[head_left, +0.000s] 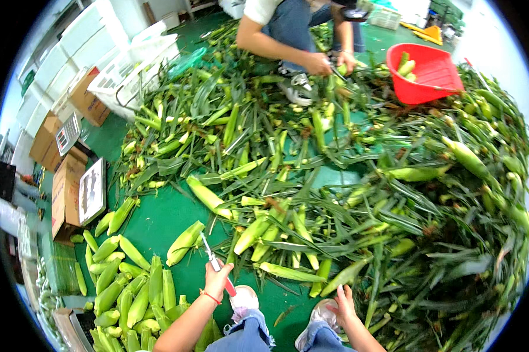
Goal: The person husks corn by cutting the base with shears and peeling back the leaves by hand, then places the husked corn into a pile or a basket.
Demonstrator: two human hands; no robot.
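Observation:
My left hand is closed around the red and pale handle of a knife, whose thin blade points up and away from me. Just past the blade tip, an ear of corn in its green husk lies on the floor. My right hand has its fingers stretched out, with nothing visibly held. Its fingertips are close to another husked ear at the edge of the leaf heap; whether they touch it, I cannot tell. To the left of my left arm lies a pile of trimmed green ears.
Loose leaves and stalks cover much of the green floor. Opposite, a crouching person's hands work over corn. A red scoop-shaped bin holds some ears. White crates, cardboard boxes and a scale stand left.

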